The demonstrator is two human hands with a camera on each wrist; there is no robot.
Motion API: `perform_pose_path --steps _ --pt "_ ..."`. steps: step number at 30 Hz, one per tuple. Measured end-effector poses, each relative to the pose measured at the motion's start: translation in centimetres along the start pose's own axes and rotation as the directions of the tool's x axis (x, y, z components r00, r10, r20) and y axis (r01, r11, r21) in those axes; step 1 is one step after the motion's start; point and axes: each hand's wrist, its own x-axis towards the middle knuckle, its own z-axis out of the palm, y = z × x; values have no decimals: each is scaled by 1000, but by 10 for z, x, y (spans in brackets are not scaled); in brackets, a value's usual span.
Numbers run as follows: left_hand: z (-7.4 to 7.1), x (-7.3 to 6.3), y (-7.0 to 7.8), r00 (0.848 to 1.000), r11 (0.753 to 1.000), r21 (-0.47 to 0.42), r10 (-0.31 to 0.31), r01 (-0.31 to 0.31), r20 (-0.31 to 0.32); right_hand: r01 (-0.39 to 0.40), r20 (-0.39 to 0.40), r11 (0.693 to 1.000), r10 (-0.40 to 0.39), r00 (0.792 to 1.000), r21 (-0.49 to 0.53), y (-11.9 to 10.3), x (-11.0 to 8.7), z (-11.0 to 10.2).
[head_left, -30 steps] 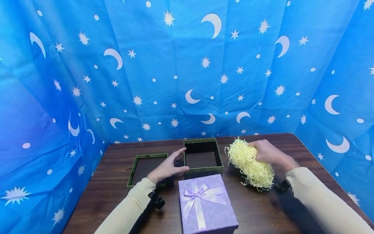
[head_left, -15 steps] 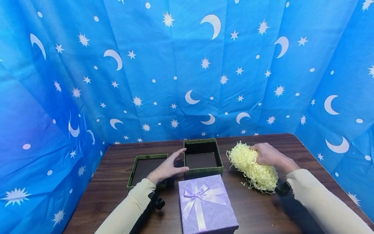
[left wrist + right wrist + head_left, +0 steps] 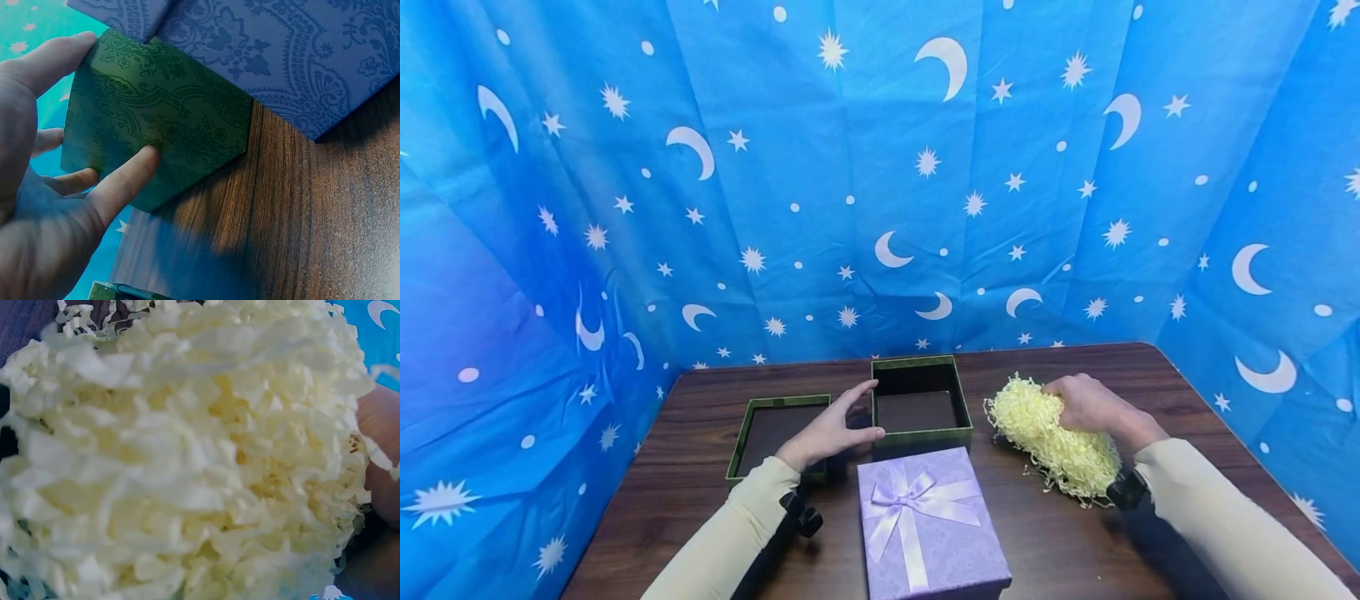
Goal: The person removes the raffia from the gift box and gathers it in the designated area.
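My left hand (image 3: 827,433) reaches with spread, mostly straight fingers to the left side of an uncovered green box (image 3: 925,435), which has a dark inside. In the left wrist view, the fingertips lie against the patterned green box wall (image 3: 169,119). My right hand (image 3: 1090,404) grips a big fluffy bundle of pale yellow shredded paper (image 3: 1052,442), its fingertips sunk out of sight in the strands. The right wrist view is nearly filled by the shredded paper (image 3: 187,469), with part of the right hand (image 3: 381,444) at the right edge.
A purple gift box (image 3: 936,517) with a ribbon bow stands in front of the green box. Left of it lies a shallow green lid (image 3: 741,437), inside up, partly behind the left forearm. A blue star-and-moon cloth (image 3: 880,167) hangs around the wooden table (image 3: 647,500).
The right hand has lowered slightly toward the near side, and the shredded paper has shifted down and to the right with it. The left hand and the boxes stay put.
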Motion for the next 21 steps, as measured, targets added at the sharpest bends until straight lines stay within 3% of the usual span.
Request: perform_pose_path --steps 11,15,21 --pt "0 2 -5 1000 1000 -5 11 -11 -3 3 21 1000 -2 1000 -8 6 -2 5" --pt "-1 1 -1 1000 1000 2 12 -12 1 28 -6 999 -29 1000 -26 10 -3 8" --pt "0 3 -8 1000 1000 25 13 -13 -2 60 -22 998 -61 998 -28 12 -3 10"
